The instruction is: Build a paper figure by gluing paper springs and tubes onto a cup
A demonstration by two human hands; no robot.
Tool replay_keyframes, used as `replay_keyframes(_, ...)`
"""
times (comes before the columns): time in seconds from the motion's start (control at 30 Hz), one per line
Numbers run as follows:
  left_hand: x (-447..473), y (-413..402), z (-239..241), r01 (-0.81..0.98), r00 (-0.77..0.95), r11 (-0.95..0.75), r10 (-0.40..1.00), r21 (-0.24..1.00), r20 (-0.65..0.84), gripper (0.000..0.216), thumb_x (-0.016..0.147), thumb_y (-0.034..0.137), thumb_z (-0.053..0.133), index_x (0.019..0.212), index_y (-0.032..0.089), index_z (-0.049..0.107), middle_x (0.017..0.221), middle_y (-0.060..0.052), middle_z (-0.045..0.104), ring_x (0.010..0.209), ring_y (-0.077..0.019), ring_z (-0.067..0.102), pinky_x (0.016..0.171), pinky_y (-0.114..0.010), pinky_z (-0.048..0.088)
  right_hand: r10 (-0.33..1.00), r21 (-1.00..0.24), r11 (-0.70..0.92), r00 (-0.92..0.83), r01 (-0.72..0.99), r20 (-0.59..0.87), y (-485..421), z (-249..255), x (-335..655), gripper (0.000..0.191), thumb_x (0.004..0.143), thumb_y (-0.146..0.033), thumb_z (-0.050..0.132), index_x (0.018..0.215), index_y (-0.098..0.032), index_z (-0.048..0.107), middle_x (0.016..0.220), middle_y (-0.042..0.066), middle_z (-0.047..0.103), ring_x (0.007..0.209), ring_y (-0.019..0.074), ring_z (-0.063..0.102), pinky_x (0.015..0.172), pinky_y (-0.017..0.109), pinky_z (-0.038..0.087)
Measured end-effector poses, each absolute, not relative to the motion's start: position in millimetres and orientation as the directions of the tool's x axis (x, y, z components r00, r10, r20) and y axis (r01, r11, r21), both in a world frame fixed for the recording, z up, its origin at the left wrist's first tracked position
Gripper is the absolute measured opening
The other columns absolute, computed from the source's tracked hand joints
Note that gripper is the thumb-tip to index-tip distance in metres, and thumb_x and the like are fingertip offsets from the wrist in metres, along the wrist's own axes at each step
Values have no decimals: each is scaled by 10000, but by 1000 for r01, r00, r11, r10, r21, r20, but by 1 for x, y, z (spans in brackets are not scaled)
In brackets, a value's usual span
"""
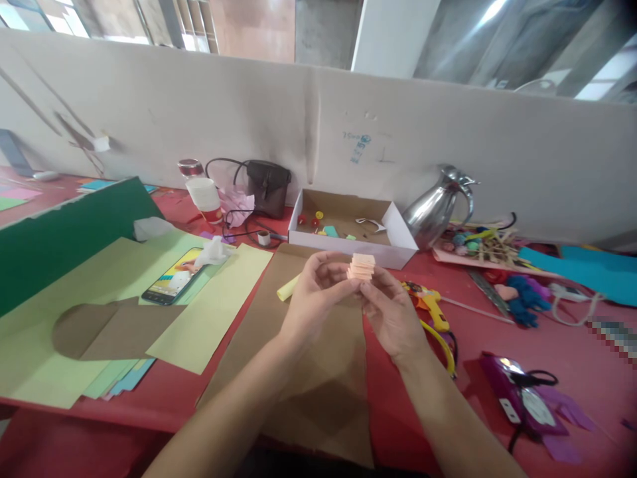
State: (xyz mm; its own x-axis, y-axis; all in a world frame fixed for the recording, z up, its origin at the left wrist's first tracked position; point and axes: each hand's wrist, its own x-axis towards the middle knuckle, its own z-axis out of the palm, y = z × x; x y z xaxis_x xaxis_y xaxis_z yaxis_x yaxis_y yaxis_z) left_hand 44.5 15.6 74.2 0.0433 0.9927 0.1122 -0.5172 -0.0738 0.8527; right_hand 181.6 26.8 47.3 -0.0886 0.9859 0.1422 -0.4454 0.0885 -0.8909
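A small peach-coloured paper strip (pixel 362 265), folded in stacked zigzag pleats, is pinched between both hands above the table. My left hand (pixel 314 292) has its thumb and fingers closed on the paper's left side. At its lower right edge, the thumb and fingertips of my right hand (pixel 391 312) grip it too. Below lies a flat sheet of brown cardboard (pixel 313 378). Beside my left hand is a rolled piece of yellow paper (pixel 287 289), partly hidden by that hand.
A white box (pixel 348 249) with small scraps stands behind my hands. Yellow paper sheets (pixel 212 312) and a phone (pixel 174 275) lie left. To the right are a yellow glue gun (pixel 434 309), a metal jug (pixel 438 209) and a purple device with a cable (pixel 522 398).
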Motion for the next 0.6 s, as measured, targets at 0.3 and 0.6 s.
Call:
replay_keyframes(0.3,47,16,67,-460,2,-145,986,876,164,513,713,199,774,1153,228,510,1096,-66,656,1009,-196,628,821,-330,504,991,-770,-44,-125,-637,46,34,39,175,232,720,-303,817,933,-319,725,964,-53,719,774,95,630,661,221,513)
replay_keyframes(0.6,4,41,47,117,-215,-231,944,966,252,407,789,242,667,1185,258,576,1117,-54,655,1046,-203,605,948,-378,443,995,-812,25,-62,-583,76,58,41,206,230,711,-247,801,933,-268,741,996,-25,714,911,131,640,770,223,517)
